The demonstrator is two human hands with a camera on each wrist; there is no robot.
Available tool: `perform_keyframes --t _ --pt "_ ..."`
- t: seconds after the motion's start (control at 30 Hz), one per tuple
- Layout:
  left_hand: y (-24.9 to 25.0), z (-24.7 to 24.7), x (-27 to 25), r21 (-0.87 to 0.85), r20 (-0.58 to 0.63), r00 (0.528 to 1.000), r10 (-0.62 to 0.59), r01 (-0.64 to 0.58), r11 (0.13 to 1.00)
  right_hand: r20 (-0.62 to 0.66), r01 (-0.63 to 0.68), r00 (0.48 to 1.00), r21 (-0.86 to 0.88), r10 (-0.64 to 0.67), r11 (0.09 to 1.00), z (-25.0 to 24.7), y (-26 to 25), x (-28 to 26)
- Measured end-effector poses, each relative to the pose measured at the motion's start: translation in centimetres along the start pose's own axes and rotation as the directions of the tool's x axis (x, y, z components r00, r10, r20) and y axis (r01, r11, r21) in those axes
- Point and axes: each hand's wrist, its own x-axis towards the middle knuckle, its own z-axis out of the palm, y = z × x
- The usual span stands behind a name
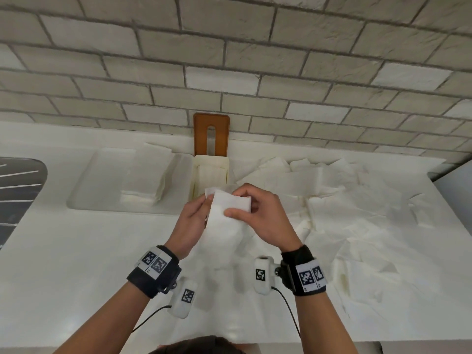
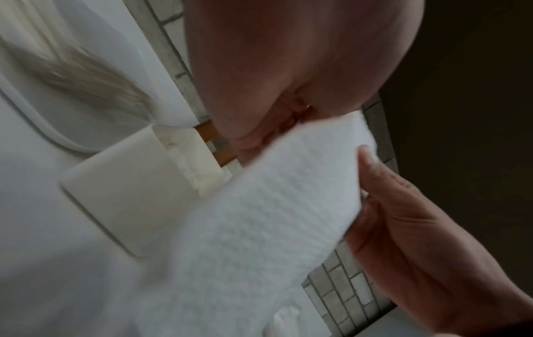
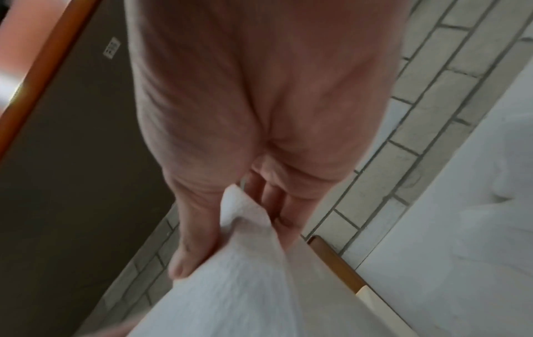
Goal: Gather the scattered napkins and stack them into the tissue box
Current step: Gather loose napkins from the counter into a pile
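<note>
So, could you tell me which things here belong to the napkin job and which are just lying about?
Belong to the job:
held napkin, pinched by left hand and right hand
tissue box
scattered napkins
folded napkins in the tray

Just lying about:
orange holder
tray
dark object at far left

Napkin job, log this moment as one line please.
step: handling napkin | left hand: pinches napkin | right hand: pinches same napkin | tissue box: open, partly filled | loose napkins: right of box

White napkins (image 1: 344,200), cream tissue box (image 1: 196,175), orange-brown lid (image 1: 199,134), grey-white brick wall (image 1: 229,60), white counter (image 1: 76,251).
</note>
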Motion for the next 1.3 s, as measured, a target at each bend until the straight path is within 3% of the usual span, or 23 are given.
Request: perform_keyframes --t 0.13,0.47,0.53,0.6,0.7,0.77,0.87,0.97,1.03,1.17,1.3 --pt "0.9 0.1 0.4 -0.046 0.043 0.999 -0.009 0.011 0.999 -0.099 0.032 0.994 -0.124 -0.044 0.992 0.7 0.3 1.2" --pt "2.1 -0.3 2.1 -0.019 0.047 0.999 0.015 -0.014 1.000 -0.054 0.086 0.993 -0.319 -0.109 0.944 0.9 -0.4 4.0" --pt "1.9 -0.2 2.7 0.058 0.028 0.995 0.098 -0.099 0.993 -0.117 0.108 0.982 -0.295 -0.148 0.949 1.0 -0.4 4.5" --pt "1.8 -0.1 3.5 0.141 -0.030 0.986 0.167 -0.161 0.977 -0.263 0.124 0.946 -0.240 -0.187 0.963 1.2 0.0 4.9" --pt "2.2 0.0 4.7 0.149 -0.143 0.972 0.186 -0.165 0.975 -0.406 0.076 0.909 -0.070 -0.098 0.995 2.6 0.9 4.5" --pt "2.6 -0.1 5.8 0.120 -0.208 0.961 0.184 -0.161 0.980 -0.306 0.066 0.951 0.042 -0.050 0.997 4.4 1.9 3.8" --pt "3.2 -1.0 8.1 0.104 -0.327 0.931 0.164 -0.137 0.985 -0.237 0.072 0.969 -0.002 -0.070 0.997 6.8 4.2 3.0" --pt "2.4 -2.6 9.8 0.324 -0.343 0.924 0.169 -0.052 0.945 -0.246 -0.016 0.969 -0.066 -0.001 0.998 8.2 6.0 3.9" --pt "0.2 -3.7 10.0 0.516 -0.303 0.941 0.151 0.029 0.856 -0.230 -0.145 0.966 -0.109 0.117 0.983 8.7 6.7 5.6" --pt "-5.4 -5.3 8.8 0.669 -0.281 0.960 0.008 0.190 0.719 -0.087 -0.403 0.915 -0.222 0.393 0.888 9.6 6.9 9.5" --pt "-7.2 -5.4 8.3 0.664 -0.283 0.959 -0.019 0.211 0.717 0.091 -0.384 0.857 -0.543 0.507 0.747 10.6 6.4 11.0"
